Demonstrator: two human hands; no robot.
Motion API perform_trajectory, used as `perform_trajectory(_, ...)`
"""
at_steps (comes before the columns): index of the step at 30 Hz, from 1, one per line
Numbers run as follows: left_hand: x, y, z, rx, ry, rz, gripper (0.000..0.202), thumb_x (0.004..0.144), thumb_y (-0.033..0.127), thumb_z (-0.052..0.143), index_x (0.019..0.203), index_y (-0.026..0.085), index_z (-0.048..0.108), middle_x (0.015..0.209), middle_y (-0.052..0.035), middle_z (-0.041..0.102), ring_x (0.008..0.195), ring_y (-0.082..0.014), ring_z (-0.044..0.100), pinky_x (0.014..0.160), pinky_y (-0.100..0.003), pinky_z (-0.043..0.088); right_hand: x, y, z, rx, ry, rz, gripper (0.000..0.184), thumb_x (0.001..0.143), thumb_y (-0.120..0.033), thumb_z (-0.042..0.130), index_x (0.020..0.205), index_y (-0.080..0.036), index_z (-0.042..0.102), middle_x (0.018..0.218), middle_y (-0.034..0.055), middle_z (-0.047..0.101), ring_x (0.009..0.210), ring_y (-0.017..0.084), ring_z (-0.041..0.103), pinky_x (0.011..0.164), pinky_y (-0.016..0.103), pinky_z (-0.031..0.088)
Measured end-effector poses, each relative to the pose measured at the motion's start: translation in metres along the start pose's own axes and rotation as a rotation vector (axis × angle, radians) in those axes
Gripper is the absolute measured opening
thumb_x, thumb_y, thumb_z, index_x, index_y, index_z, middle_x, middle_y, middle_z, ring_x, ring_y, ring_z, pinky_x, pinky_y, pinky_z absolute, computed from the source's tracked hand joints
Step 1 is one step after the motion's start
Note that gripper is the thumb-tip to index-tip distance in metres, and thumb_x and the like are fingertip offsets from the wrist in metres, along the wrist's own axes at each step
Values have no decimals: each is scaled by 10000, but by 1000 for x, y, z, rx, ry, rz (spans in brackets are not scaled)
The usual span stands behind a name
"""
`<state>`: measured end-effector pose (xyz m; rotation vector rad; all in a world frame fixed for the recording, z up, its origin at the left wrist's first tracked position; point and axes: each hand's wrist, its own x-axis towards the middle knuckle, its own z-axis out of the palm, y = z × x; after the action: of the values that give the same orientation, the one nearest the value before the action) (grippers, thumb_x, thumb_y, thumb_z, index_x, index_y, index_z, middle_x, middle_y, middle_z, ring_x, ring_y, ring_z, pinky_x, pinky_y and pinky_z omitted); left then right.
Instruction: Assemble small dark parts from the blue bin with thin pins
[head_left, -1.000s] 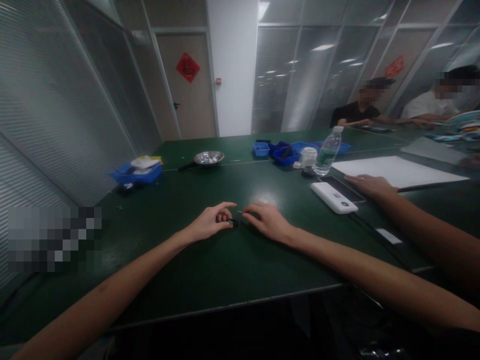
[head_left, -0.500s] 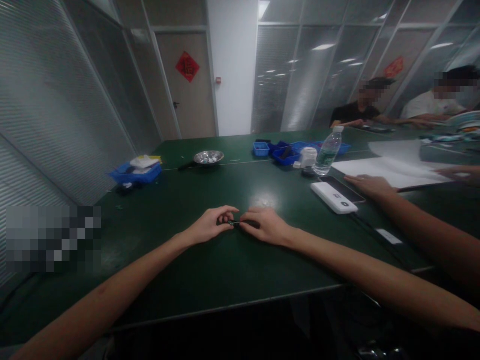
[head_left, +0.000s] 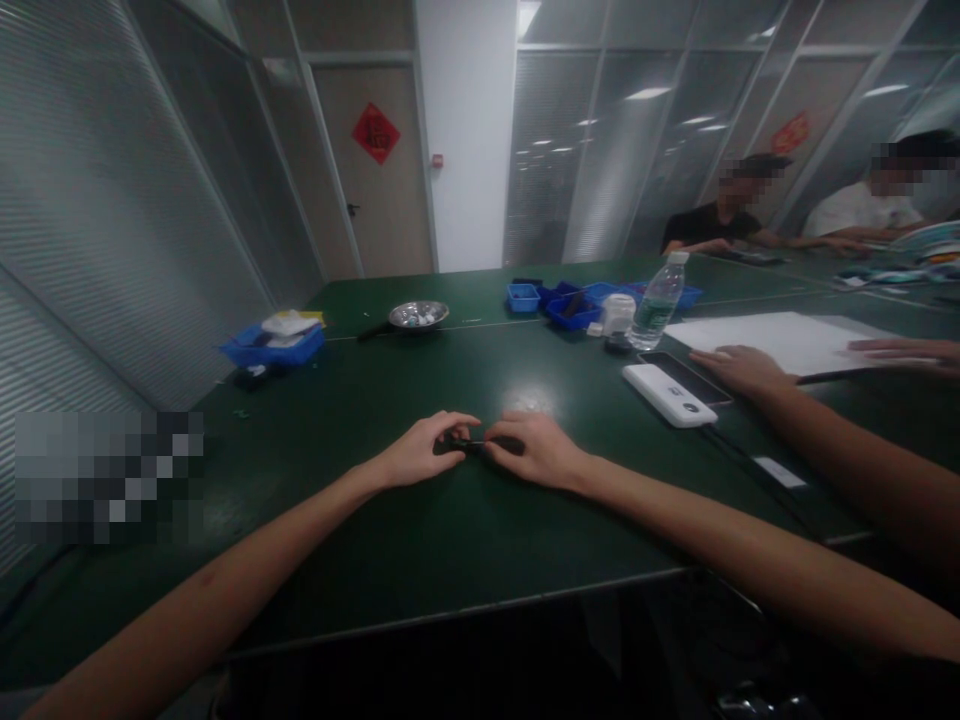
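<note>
Both my hands rest on the dark green table (head_left: 420,540), fingertips meeting in the middle. My left hand (head_left: 422,452) is curled, pinching a small dark part (head_left: 454,446) against the tabletop. My right hand (head_left: 534,448) is closed too, its fingers pinched on a thin dark piece that touches the same part. What the small part is stays too dark and tiny to name.
A neighbour's hand (head_left: 739,368) lies beside a white power bank (head_left: 667,394) and a phone on the right. A water bottle (head_left: 656,301), white jar, blue bins (head_left: 571,306), a metal bowl (head_left: 417,316), a blue tray (head_left: 273,341) and white sheet (head_left: 780,339) stand further back. Two people sit far right.
My hands have closed the small gap between them, fingertips now touching at the small part. At the far right another hand has come to rest on the white sheet.
</note>
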<state>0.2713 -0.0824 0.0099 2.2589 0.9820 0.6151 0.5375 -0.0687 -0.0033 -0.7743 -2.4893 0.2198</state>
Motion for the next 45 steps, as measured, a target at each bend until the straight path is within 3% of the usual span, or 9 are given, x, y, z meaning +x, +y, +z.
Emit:
perform_trajectory(13,1,-7,4,-18,12,37,447,956,249,649,1399,259,587,1158,-65,658,1044,-221,616,910,-358,481,-1,-3,-3,20,7,23,175,955,-270,625,1010,-200,775,865,40,694,695,145,608,661,273,419)
perform_trajectory(22,0,-6,5,-22,15,48,465,961,288,662,1419,277,582,1236,-78,648,1107,-240,611,961,-385,482,8,-7,1,-20,-11,-21,272,1057,-339,522,1185,-202,720,954,68,677,801,176,621,710,290,445)
perform_trajectory(26,-1,-6,3,13,17,34,487,949,291,676,1427,290,579,1215,-76,659,1118,-254,606,1004,-425,461,6,-5,-2,-8,3,17,272,1064,-354,518,1149,-195,721,943,66,673,781,173,612,697,295,440)
perform_trajectory(35,-1,-10,-4,-11,-23,53,392,981,253,625,1373,257,633,1229,-80,667,1027,-214,623,899,-359,500,1,3,-4,10,25,55,250,1047,-368,555,1130,-205,726,967,63,699,806,178,636,717,302,454)
perform_trajectory(39,-1,-31,-24,29,-3,7,384,979,259,618,1361,234,652,1255,-88,676,1059,-214,632,947,-365,495,1,3,-5,14,25,53,258,1047,-373,555,1127,-201,730,973,69,701,805,178,636,720,304,467)
perform_trajectory(42,-8,-66,-55,99,86,-108,378,965,275,613,1335,223,669,1269,-84,690,1090,-228,641,972,-381,495,1,1,-8,30,15,53,261,1052,-364,546,1127,-195,730,982,68,703,804,173,640,726,304,479)
perform_trajectory(45,-26,-109,-94,185,258,-288,389,917,276,640,1297,209,686,1255,-78,713,1099,-246,662,973,-381,509,0,0,-10,36,13,48,263,1054,-363,543,1123,-189,728,992,69,704,801,170,643,733,309,487)
